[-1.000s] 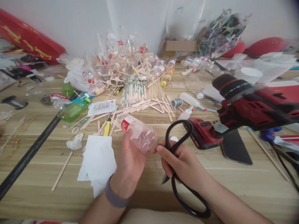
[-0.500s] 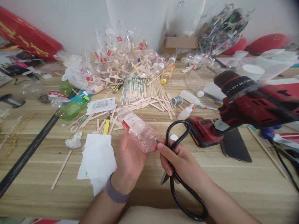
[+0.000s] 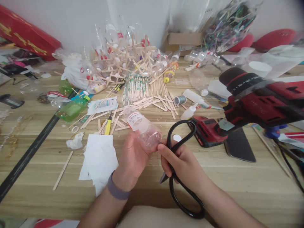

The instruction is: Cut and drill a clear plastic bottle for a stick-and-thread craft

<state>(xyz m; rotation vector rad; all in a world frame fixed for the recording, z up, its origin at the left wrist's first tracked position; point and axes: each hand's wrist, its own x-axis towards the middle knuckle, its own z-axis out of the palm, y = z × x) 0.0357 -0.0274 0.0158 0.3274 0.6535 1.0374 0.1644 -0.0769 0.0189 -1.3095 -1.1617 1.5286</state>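
Note:
A clear plastic bottle (image 3: 148,131) with a white and red label lies tilted in my left hand (image 3: 134,156), whose fingers curl beneath it. Black-handled scissors (image 3: 171,139) are gripped in my right hand (image 3: 181,161), spread wide with one blade pointing at the bottle's near end. The tip of that blade meets the plastic, but whether it goes through I cannot tell. The other blade hangs below my right fingers. A sheet of white paper (image 3: 98,158) rests on the table left of my left wrist.
A red cordless drill (image 3: 256,98) stands at the right beside a black phone (image 3: 239,144). Wooden sticks (image 3: 158,90) and several bottles crowd the middle and back. A yellow-handled tool (image 3: 108,125) lies above the paper. A black strip (image 3: 30,152) crosses the left side.
The bottle has turned in my left hand, so its label shows a different side, and its far end has shifted slightly right. My right hand and the scissors have moved slightly left.

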